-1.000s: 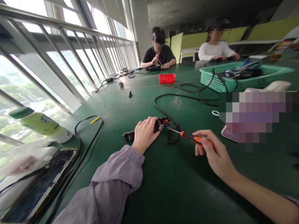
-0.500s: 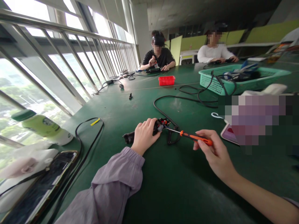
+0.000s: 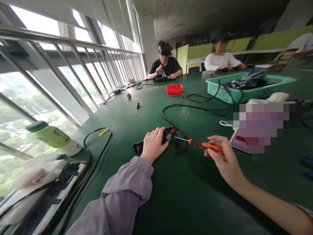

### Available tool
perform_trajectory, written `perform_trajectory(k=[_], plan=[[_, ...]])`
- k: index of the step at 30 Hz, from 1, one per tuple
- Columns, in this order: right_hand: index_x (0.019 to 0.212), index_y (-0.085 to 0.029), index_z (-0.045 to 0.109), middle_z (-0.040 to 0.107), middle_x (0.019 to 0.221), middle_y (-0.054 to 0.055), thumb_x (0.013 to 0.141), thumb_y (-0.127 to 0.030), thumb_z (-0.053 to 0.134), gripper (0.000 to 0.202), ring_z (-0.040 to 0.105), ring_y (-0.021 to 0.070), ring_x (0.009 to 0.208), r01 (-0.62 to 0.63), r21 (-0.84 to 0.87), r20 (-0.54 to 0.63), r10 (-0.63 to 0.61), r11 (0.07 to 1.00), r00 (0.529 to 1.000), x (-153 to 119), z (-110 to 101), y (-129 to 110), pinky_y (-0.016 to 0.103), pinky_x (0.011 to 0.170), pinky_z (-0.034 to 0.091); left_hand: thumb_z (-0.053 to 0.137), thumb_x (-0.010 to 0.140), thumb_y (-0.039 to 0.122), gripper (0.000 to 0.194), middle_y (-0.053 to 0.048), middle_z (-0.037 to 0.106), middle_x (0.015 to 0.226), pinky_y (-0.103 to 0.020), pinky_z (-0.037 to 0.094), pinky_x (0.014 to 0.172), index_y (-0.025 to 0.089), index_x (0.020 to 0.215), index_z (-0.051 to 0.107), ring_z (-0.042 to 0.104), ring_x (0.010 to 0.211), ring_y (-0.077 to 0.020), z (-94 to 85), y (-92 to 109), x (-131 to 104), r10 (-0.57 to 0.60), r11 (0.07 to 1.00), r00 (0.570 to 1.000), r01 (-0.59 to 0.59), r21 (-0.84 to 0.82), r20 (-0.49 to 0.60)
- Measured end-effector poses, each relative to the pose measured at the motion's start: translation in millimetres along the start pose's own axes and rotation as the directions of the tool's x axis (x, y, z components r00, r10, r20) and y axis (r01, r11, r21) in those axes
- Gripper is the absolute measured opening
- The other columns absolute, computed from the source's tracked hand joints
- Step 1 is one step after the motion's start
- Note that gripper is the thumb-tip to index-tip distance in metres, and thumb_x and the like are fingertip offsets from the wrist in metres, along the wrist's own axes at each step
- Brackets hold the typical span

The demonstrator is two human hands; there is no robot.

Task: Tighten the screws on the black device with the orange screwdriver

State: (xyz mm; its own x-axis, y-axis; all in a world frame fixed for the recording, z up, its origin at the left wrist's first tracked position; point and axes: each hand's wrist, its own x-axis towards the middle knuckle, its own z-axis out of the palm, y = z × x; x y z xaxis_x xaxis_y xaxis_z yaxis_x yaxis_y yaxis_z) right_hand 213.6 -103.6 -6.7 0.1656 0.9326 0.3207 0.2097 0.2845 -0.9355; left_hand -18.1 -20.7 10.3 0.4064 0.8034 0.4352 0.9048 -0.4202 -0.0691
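Note:
My left hand [image 3: 153, 143] is wrapped over a black device [image 3: 138, 147] lying on the green table [image 3: 181, 192]. The device's right end is open and shows small red and grey parts. In my right hand [image 3: 225, 160] is the orange and black handle of a screwdriver [image 3: 204, 145], pinched between fingers and thumb. The screwdriver's shaft points left, and its tip meets the open end of the device; exactly what it touches is too small to tell. A black cable [image 3: 168, 107] runs from near the device across the table.
A red bin [image 3: 174, 89] stands beyond my hands. Back right is a green basket [image 3: 269, 90] holding cables and tools. On the left are a bottle [image 3: 52, 135], a phone [image 3: 52, 199] and a black strap [image 3: 99, 152]. Two people sit across the table.
The view has shifted slightly, so most table items appear a little lower. Both hands keep their holds, and the screwdriver tip remains at the device's open end.

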Motion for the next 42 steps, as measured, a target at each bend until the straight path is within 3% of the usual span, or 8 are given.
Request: perform_trajectory(k=[2, 6, 9, 18, 25, 31, 37, 42], plan=[[0.106, -0.026, 0.047, 0.055, 0.092, 0.000, 0.082, -0.037, 0.057, 0.028, 0.059, 0.0113, 0.071, 0.016, 0.018, -0.011, -0.015, 1.000, 1.000, 0.8, -0.3, -0.1, 0.029, 0.072, 0.048, 0.049, 0.084, 0.036, 0.040, -0.004, 0.061, 0.103, -0.033, 0.040, 0.073, 0.017, 0.119, 0.044, 0.059, 0.091, -0.0198, -0.6, 0.1, -0.3, 0.003, 1.000, 1.000, -0.003, 0.001, 0.001], [0.099, -0.023, 0.049, 0.051, 0.056, -0.006, 0.088, -0.042, 0.048, 0.021, 0.052, 0.0110, 0.053, -0.046, 0.038, 0.087, 0.042, 0.998, 0.995, 1.8, 1.8, -1.2, 0.025, 0.056, 0.044, 0.050, 0.083, 0.036, 0.041, -0.004, 0.060, 0.103, -0.033, 0.040, 0.073, 0.017, 0.119, 0.043, 0.059, 0.091, -0.0197, -0.5, -0.3, -0.7, 0.006, 1.000, 1.000, -0.006, -0.001, -0.003], [0.096, -0.022, 0.049, 0.044, 0.047, -0.007, 0.092, -0.043, 0.039, 0.023, 0.046, 0.0106, 0.046, -0.072, 0.059, 0.142, 0.063, 0.996, 0.988, 1.2, 3.4, -2.6, 0.025, 0.051, 0.039, 0.051, 0.083, 0.035, 0.041, -0.004, 0.060, 0.104, -0.033, 0.040, 0.073, 0.017, 0.119, 0.044, 0.058, 0.090, -0.0197, -0.5, -0.5, -0.8, 0.003, 1.000, 1.000, -0.003, 0.001, -0.001], [0.108, -0.025, 0.046, 0.056, 0.093, 0.002, 0.082, -0.034, 0.057, 0.029, 0.061, 0.0128, 0.073, 0.037, 0.052, 0.003, -0.037, 0.998, 0.999, -1.7, 1.0, -2.0, 0.030, 0.072, 0.050, 0.052, 0.082, 0.034, 0.041, -0.004, 0.060, 0.105, -0.034, 0.042, 0.075, 0.018, 0.119, 0.044, 0.059, 0.092, -0.0202, -3.0, 0.4, -1.4, -0.007, 1.000, 1.000, 0.007, -0.009, 0.014], [0.101, -0.023, 0.049, 0.051, 0.054, -0.005, 0.091, -0.040, 0.042, 0.022, 0.053, 0.0123, 0.053, -0.006, -0.011, 0.145, 0.007, 1.000, 0.989, -2.6, 1.7, -3.4, 0.026, 0.057, 0.045, 0.051, 0.082, 0.034, 0.040, -0.004, 0.061, 0.104, -0.033, 0.041, 0.074, 0.019, 0.118, 0.043, 0.059, 0.091, -0.0199, -1.3, -0.2, -1.7, -0.007, 1.000, 1.000, 0.007, -0.015, 0.013], [0.108, -0.025, 0.048, 0.056, 0.099, 0.003, 0.080, -0.037, 0.060, 0.033, 0.064, 0.0143, 0.080, 0.062, -0.017, 0.007, -0.062, 0.998, 0.998, -3.2, 0.0, -1.4, 0.031, 0.078, 0.050, 0.050, 0.083, 0.036, 0.041, -0.004, 0.061, 0.104, -0.033, 0.041, 0.074, 0.019, 0.119, 0.043, 0.059, 0.091, -0.0198, 0.3, -0.7, -0.8, -0.003, 1.000, 1.000, 0.003, -0.014, 0.016], [0.101, -0.022, 0.050, 0.054, 0.060, -0.003, 0.091, -0.039, 0.043, 0.020, 0.056, 0.0130, 0.057, 0.011, -0.047, 0.162, -0.004, 0.999, 0.987, -3.1, -0.3, -3.2, 0.028, 0.060, 0.047, 0.051, 0.082, 0.034, 0.040, -0.004, 0.061, 0.104, -0.033, 0.042, 0.075, 0.019, 0.118, 0.044, 0.059, 0.093, -0.0199, -1.2, -0.7, -0.5, -0.001, 0.999, 1.000, 0.001, -0.039, 0.006], [0.107, -0.024, 0.049, 0.057, 0.092, 0.003, 0.085, -0.038, 0.054, 0.027, 0.063, 0.0150, 0.075, 0.066, -0.048, 0.035, -0.064, 0.997, 0.997, -4.5, 0.1, -3.8, 0.032, 0.075, 0.050, 0.053, 0.081, 0.035, 0.040, -0.003, 0.062, 0.104, -0.032, 0.042, 0.077, 0.021, 0.117, 0.044, 0.060, 0.095, -0.0191, -0.8, -0.7, -1.1, -0.006, 0.998, 1.000, 0.005, -0.065, -0.012]])
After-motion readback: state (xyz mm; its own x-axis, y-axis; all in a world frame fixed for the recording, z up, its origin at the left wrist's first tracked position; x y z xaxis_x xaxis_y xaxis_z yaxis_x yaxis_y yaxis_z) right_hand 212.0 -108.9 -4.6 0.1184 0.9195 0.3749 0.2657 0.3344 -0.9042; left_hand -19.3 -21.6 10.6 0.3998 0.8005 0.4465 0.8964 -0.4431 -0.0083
